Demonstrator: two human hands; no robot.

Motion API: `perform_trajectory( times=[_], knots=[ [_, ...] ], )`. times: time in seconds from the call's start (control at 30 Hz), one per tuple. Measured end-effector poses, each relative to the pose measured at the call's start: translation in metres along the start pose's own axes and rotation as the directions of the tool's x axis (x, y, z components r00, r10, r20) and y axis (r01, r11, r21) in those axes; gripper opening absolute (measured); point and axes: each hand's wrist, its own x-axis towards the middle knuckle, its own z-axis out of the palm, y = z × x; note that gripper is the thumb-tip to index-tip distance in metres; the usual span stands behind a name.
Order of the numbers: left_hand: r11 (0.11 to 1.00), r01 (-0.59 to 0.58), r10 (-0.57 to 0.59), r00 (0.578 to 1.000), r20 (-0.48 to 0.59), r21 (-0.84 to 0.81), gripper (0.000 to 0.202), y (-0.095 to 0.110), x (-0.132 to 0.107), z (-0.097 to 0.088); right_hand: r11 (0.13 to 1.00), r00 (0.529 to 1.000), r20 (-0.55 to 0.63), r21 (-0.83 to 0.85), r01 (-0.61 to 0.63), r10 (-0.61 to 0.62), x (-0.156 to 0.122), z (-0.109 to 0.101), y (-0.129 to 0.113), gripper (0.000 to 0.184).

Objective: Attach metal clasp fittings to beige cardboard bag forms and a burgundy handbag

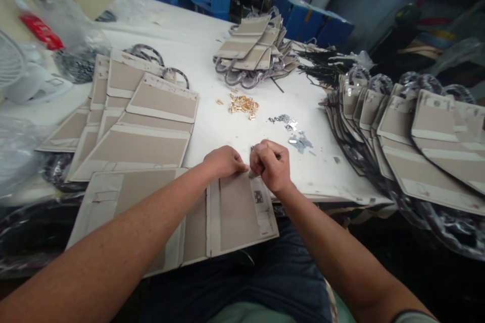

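Observation:
A flat beige bag panel with pale glued strips lies across the table's front edge and my lap. A small square metal plate sits on the pale strip at its right end. My left hand rests on the panel's far edge, thumb and fingertips pinched together near the corner; what is between them is hidden. Beside it, my right hand is closed in a fist over the same corner. A dark bit shows at the fist, but the thing held cannot be made out.
Gold-coloured metal fittings and small silver plates lie beyond my hands. Similar bag panels with wrapped handles are stacked at left, at the back and at right. A white fan stands far left.

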Motion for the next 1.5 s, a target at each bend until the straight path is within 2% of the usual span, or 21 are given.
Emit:
perform_trajectory(
  times=[0.17,0.3,0.5,0.6,0.7,0.77,0.8,0.83,0.9,0.93,0.97,1.0,1.07,1.2,1.4,1.5],
  knots=[
    [0.999,-0.007,0.006,1.000,0.018,0.053,0.031,0.000,0.002,0.000,0.999,0.998,-0.045,-0.012,0.043,-0.044,0.001,-0.007,0.005,0.051],
    [0.996,0.004,-0.006,1.000,0.018,0.085,0.029,0.000,0.003,0.001,0.999,0.999,-0.044,0.033,0.018,-0.016,0.001,-0.009,0.010,0.047],
    [0.994,-0.006,0.005,1.000,0.010,0.105,0.032,0.000,0.001,0.002,0.995,0.995,-0.076,0.069,0.067,-0.062,0.003,-0.008,0.004,0.048],
    [0.992,-0.003,0.005,1.000,-0.017,0.128,0.030,0.003,0.000,0.001,0.999,0.998,-0.061,0.002,0.033,-0.033,0.003,-0.005,0.006,0.050],
    [0.986,0.005,0.013,0.995,-0.104,0.169,0.029,0.011,-0.013,0.002,0.996,0.999,-0.044,-0.089,-0.003,-0.001,0.004,-0.003,0.011,0.052],
    [0.976,-0.043,0.095,0.967,-0.237,0.215,0.032,0.015,-0.036,0.010,0.994,0.999,-0.048,-0.107,-0.005,0.000,0.005,-0.003,0.012,0.052],
    [0.965,-0.089,0.166,0.936,-0.310,0.247,0.035,0.015,-0.051,0.017,0.995,0.999,-0.049,-0.100,-0.002,-0.003,0.006,-0.003,0.012,0.051],
    [0.938,-0.179,0.289,0.876,-0.385,0.298,0.037,0.013,-0.067,0.026,0.997,0.999,-0.047,-0.083,0.003,-0.007,0.006,-0.003,0.012,0.051],
    [0.856,-0.332,0.489,0.769,-0.412,0.396,0.043,0.005,-0.102,0.048,0.999,0.999,-0.032,-0.038,0.017,-0.018,0.007,-0.003,0.012,0.050],
    [0.807,-0.390,0.558,0.749,-0.357,0.443,0.051,-0.001,-0.118,0.059,1.000,0.999,-0.024,-0.019,0.022,-0.022,0.007,-0.003,0.012,0.049],
    [0.762,-0.431,0.601,0.749,-0.279,0.484,0.064,-0.007,-0.132,0.070,1.000,1.000,-0.020,-0.004,0.022,-0.022,0.008,-0.002,0.012,0.049],
    [0.723,-0.462,0.627,0.752,-0.206,0.514,0.079,-0.013,-0.142,0.079,1.000,1.000,-0.019,0.005,0.017,-0.017,0.008,-0.001,0.011,0.049],
    [0.677,-0.480,0.626,0.774,-0.093,0.558,0.094,-0.021,-0.154,0.093,1.000,1.000,-0.023,0.018,-0.002,0.002,0.007,0.001,0.009,0.050],
    [0.665,-0.427,0.566,0.823,-0.040,0.612,0.088,-0.025,-0.152,0.100,0.995,0.999,-0.028,0.093,-0.022,0.025,-0.003,-0.002,0.004,0.049],
    [0.659,-0.435,0.546,0.838,0.007,0.614,0.086,-0.015,-0.150,0.090,0.959,0.988,-0.143,0.283,-0.008,0.051,-0.035,-0.028,0.010,0.046],
    [0.664,-0.435,0.528,0.849,0.031,0.608,0.081,-0.007,-0.150,0.086,0.948,0.984,-0.165,0.319,-0.008,0.064,-0.045,-0.035,0.011,0.043]
  ],
)
